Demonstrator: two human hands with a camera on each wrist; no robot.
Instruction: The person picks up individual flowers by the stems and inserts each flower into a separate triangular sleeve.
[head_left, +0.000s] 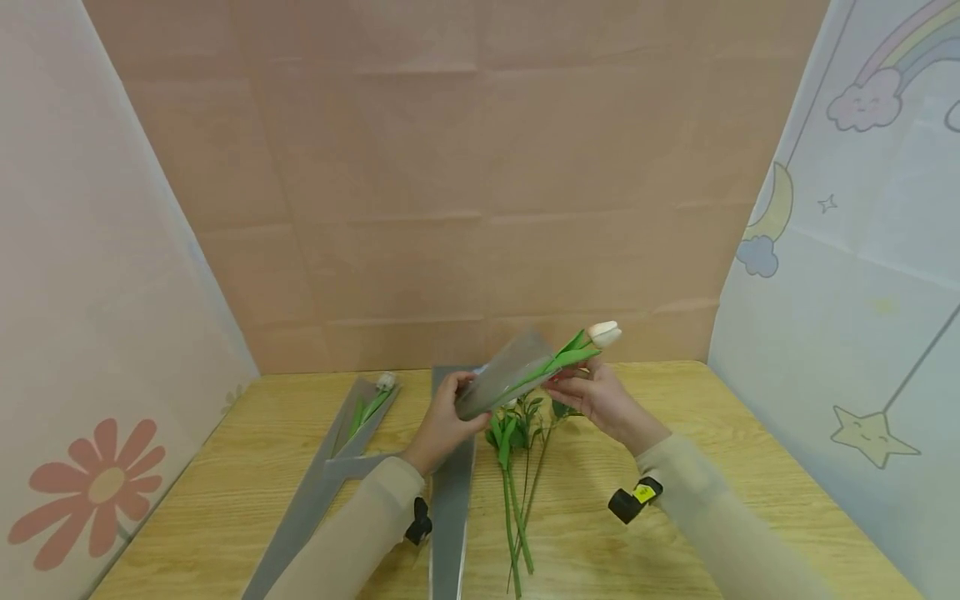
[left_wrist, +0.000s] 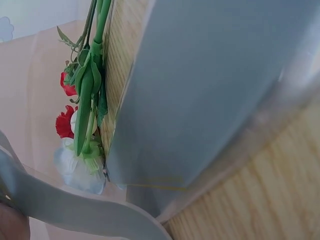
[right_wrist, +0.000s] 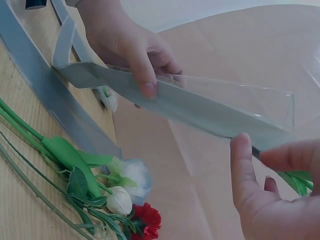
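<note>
My left hand point(head_left: 442, 425) grips a long flower sleeve point(head_left: 498, 379), grey on one side and clear on the other, with the thumb pressed on it. A white tulip point(head_left: 604, 334) with green leaves points up and right out of the sleeve's wide end. Part of its stem shows through the clear side. My right hand point(head_left: 603, 404) pinches the tulip below its head, close to the sleeve's mouth. In the right wrist view, thumb and fingers meet beside the sleeve edge, near the leaves point(right_wrist: 299, 184); the tulip's head is out of that view.
Below the hands, loose stems point(head_left: 517, 525) lie on the wooden table point(head_left: 600, 533), with a red flower point(right_wrist: 147, 220), a white bud point(right_wrist: 120, 201) and a pale blue bloom point(right_wrist: 135, 180). A flat grey sleeve point(head_left: 450, 517) lies beside them. Further left is a sleeved white flower point(head_left: 386, 382).
</note>
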